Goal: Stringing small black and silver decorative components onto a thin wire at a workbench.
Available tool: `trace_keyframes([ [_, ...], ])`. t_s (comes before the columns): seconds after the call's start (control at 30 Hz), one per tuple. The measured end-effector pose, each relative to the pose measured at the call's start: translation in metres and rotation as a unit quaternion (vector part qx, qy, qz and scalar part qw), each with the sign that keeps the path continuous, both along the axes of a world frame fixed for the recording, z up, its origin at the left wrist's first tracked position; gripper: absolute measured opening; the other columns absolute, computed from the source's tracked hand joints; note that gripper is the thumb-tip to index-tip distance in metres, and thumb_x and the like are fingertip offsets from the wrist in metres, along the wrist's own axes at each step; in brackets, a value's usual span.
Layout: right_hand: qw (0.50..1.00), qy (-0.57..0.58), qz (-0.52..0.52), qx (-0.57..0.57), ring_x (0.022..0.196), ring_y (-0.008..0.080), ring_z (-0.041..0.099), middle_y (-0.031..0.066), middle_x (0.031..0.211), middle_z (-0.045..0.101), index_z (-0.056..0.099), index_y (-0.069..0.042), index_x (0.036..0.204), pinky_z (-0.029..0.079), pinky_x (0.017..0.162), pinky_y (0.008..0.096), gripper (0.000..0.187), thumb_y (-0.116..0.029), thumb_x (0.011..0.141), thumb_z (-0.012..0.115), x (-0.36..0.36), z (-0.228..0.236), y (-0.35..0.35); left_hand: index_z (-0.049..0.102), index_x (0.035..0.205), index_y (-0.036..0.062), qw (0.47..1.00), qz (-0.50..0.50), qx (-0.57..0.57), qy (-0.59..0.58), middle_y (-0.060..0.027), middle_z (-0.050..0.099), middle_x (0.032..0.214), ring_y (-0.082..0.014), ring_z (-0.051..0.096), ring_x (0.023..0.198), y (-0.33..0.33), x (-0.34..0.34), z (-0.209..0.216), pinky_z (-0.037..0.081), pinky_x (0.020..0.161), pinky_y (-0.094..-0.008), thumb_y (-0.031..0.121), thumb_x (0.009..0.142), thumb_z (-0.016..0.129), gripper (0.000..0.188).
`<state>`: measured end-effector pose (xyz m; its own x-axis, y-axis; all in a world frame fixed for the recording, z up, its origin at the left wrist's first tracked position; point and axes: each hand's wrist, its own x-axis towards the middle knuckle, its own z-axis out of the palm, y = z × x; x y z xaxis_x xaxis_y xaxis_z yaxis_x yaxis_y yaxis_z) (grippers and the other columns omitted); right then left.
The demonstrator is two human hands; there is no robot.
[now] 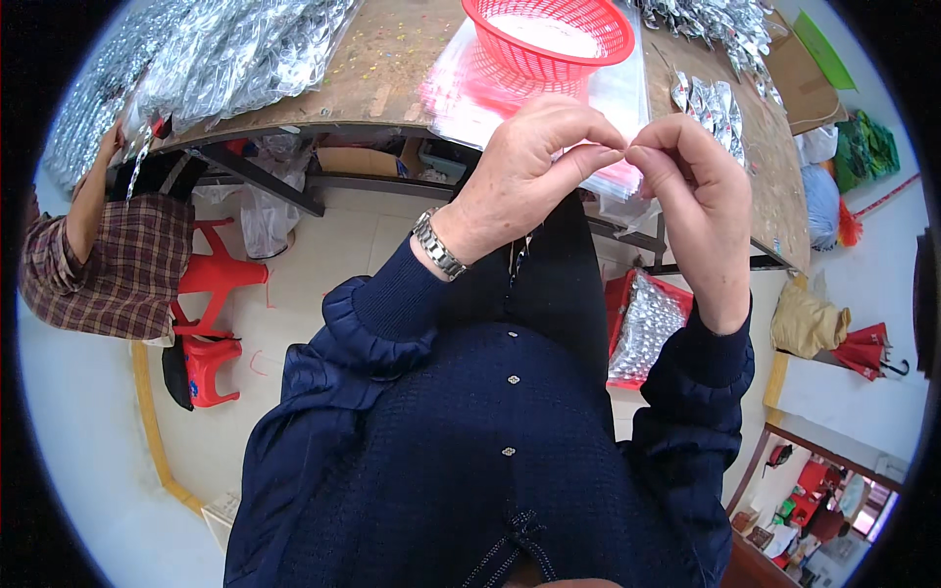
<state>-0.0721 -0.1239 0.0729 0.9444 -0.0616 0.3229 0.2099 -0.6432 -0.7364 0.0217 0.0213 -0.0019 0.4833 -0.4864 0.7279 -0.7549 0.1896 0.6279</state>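
My left hand [524, 171], with a metal-banded watch [438, 244] on its wrist, is raised over the table's near edge. Its thumb and forefinger pinch together. Opposite it, my right hand [701, 201] makes a similar pinch, and the fingertips of both almost meet. Whatever lies between them is too small to make out. Below my left hand a thin shiny strand [521, 257] hangs against my dark trousers; where its upper end goes is hidden. Just beyond my hands, a red mesh basket [608, 57] with white contents stands on a pile of clear plastic bags [453, 93].
Bagged silvery goods [245, 59] heap up at the table's left. More silvery pieces [720, 108] lie at the right. A co-worker in a plaid top [123, 255] sits at the left by red stools [221, 274]. A red tray [684, 294] of silvery items is below the table.
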Motion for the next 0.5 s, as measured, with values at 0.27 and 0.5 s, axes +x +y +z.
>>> trace_keyframes([
  [0.27,0.981,0.06,0.009,0.185,0.065,0.0026,0.047,0.0032,0.085,0.062,0.056,-0.004,0.089,0.04,0.061,0.0167,0.008,-0.01,0.093,0.052,0.005,-0.002,-0.012,0.063,0.098,-0.0019,0.975,-0.095,0.001,0.2,-0.0042,0.064,0.085,-0.0101,0.06,0.078,-0.003,0.009,-0.013,0.048,0.072,-0.0227,0.007,0.09,0.057,0.013],
  [0.5,0.865,0.015,0.112,0.489,0.063,0.0041,0.047,0.0132,0.097,0.066,0.053,-0.005,0.093,0.042,0.065,0.0189,0.007,-0.01,0.095,0.049,0.008,-0.024,-0.017,0.063,0.099,-0.0011,0.942,-0.14,-0.058,0.299,-0.0037,0.063,0.081,-0.0088,0.059,0.072,-0.006,0.009,-0.008,0.048,0.068,-0.0217,0.006,0.091,0.056,0.013],
])
